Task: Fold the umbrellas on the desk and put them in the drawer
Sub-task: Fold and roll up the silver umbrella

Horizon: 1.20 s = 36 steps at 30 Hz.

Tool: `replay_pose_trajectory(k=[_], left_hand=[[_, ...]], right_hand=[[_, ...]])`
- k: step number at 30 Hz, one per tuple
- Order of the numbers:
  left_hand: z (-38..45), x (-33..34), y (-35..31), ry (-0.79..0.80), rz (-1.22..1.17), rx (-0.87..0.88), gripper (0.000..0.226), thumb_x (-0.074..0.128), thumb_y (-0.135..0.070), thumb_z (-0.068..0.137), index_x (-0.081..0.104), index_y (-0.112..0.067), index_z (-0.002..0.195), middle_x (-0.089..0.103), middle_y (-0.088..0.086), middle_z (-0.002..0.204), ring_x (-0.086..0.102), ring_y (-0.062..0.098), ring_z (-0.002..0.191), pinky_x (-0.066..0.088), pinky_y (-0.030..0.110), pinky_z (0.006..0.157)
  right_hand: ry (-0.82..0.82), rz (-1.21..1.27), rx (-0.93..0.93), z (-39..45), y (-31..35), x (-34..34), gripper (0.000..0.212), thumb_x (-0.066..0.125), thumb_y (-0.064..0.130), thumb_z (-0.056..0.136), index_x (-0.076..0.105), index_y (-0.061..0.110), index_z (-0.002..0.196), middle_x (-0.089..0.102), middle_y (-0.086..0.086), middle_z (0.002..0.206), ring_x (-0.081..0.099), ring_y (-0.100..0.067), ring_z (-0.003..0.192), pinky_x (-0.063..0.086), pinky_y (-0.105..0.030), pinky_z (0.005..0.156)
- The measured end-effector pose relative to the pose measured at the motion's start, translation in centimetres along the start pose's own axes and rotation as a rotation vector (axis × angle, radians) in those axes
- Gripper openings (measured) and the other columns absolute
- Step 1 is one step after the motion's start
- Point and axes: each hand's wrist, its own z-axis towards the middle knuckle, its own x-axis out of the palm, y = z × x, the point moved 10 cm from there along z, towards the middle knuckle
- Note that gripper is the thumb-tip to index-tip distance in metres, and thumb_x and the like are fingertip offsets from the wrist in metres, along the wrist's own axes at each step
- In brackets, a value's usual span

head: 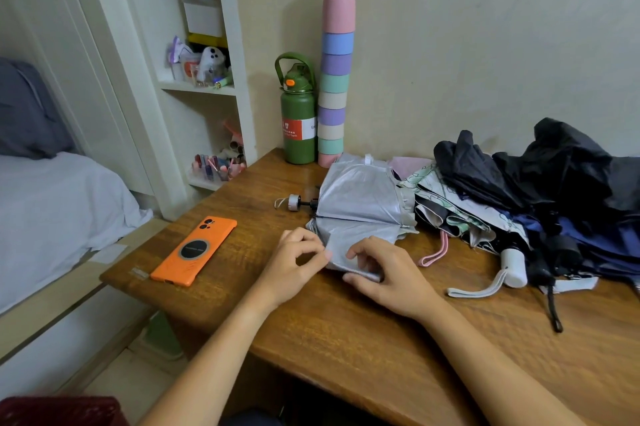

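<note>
A silver-grey umbrella (360, 197) lies collapsed on the wooden desk (346, 328), its canopy spread loose and its round handle (294, 202) pointing left. My left hand (294, 263) pinches the near edge of the canopy fabric. My right hand (384, 273) grips the same flap from the right, thumb under and fingers curled over it. A heap of other umbrellas (536, 204), black, navy and floral, lies at the right, with a white handle (514, 268) sticking out toward me. No drawer is in view.
An orange phone (195, 249) lies on the desk's left part. A green bottle (298, 121) and a tall stack of pastel cups (334, 79) stand at the back by the wall. White shelves (204, 90) and a bed (52, 204) are at left.
</note>
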Motion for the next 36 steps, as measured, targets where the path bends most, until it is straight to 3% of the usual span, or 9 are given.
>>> replay_pose_trajectory(k=[3,8,13,18,21,23,26,30,36], left_hand=[[-0.1,-0.7,0.1,-0.057,-0.065,-0.005,0.032,0.066,-0.057,0.082,0.073,-0.026,0.084,0.061,-0.014,0.105,0.050,0.007,0.116,0.037,0.025,0.099],[-0.3,-2.0,1.2,-0.130,-0.333,-0.123,0.032,0.065,-0.057,0.081,0.074,-0.026,0.081,0.064,-0.008,0.105,0.058,0.013,0.112,0.042,0.032,0.099],[-0.4,-2.1,2.0,-0.156,-0.362,-0.186,0.017,0.068,-0.029,0.098,0.077,-0.019,0.088,0.066,-0.006,0.110,0.062,0.007,0.109,0.043,0.026,0.095],[-0.9,-2.6,1.7,-0.189,-0.375,-0.222,0.025,0.054,-0.040,0.105,0.069,-0.021,0.102,0.064,-0.001,0.113,0.059,-0.007,0.100,0.041,0.021,0.087],[-1.0,-2.0,1.3,-0.129,-0.348,-0.195,0.024,0.056,-0.046,0.092,0.067,-0.034,0.110,0.061,-0.006,0.122,0.056,0.002,0.113,0.042,0.028,0.093],[-1.0,-2.2,0.7,-0.141,-0.233,-0.121,0.037,0.061,-0.028,0.084,0.061,-0.043,0.117,0.055,-0.019,0.126,0.051,0.003,0.119,0.043,0.028,0.098],[-0.9,-2.4,-0.7,-0.193,-0.042,-0.002,0.052,0.071,-0.010,0.089,0.053,-0.047,0.121,0.045,-0.042,0.119,0.042,-0.009,0.122,0.040,0.018,0.099],[-1.0,-3.2,-1.3,-0.294,0.042,0.091,0.037,0.079,-0.025,0.087,0.061,-0.039,0.117,0.053,-0.025,0.119,0.047,0.005,0.121,0.042,0.020,0.095],[-1.3,-4.1,-1.1,-0.348,-0.065,0.074,0.011,0.080,-0.024,0.085,0.070,-0.026,0.089,0.062,-0.012,0.107,0.057,0.016,0.113,0.047,0.033,0.095]], right_hand=[[0.040,-0.072,-0.034,0.0,0.5,0.7,0.021,0.073,0.038,0.087,0.058,0.030,0.100,0.055,0.015,0.091,0.055,-0.006,0.083,0.050,-0.029,0.073],[-0.132,-0.165,-0.070,0.0,0.8,-1.3,0.016,0.062,0.017,0.083,0.055,0.025,0.096,0.048,0.015,0.090,0.050,-0.010,0.081,0.049,-0.036,0.070],[-0.200,-0.150,-0.082,-0.3,1.3,-2.4,0.016,0.059,0.018,0.080,0.055,0.024,0.094,0.046,0.014,0.089,0.049,-0.009,0.080,0.047,-0.031,0.069],[-0.280,-0.148,-0.090,-0.4,1.6,-3.4,0.012,0.069,0.016,0.088,0.059,0.022,0.093,0.048,0.012,0.086,0.051,-0.011,0.078,0.047,-0.032,0.068],[-0.305,-0.141,-0.113,-0.5,1.8,-3.6,0.008,0.069,0.019,0.091,0.062,0.019,0.093,0.049,0.011,0.087,0.051,-0.012,0.078,0.047,-0.033,0.068],[-0.326,-0.144,-0.118,-0.5,1.9,-3.8,0.009,0.068,0.023,0.094,0.062,0.017,0.094,0.049,0.010,0.087,0.050,-0.012,0.078,0.047,-0.033,0.068],[-0.315,-0.144,-0.130,-0.4,2.1,-3.8,0.010,0.067,0.026,0.096,0.063,0.016,0.093,0.051,0.008,0.088,0.052,-0.014,0.080,0.047,-0.035,0.068],[-0.281,-0.123,-0.164,-0.5,2.6,-3.4,0.010,0.068,0.024,0.095,0.064,0.017,0.090,0.053,0.006,0.091,0.055,-0.016,0.083,0.048,-0.038,0.070],[-0.324,-0.113,-0.157,-0.5,3.1,-3.8,0.010,0.067,0.024,0.096,0.063,0.015,0.096,0.053,0.005,0.099,0.055,-0.016,0.090,0.049,-0.039,0.075]])
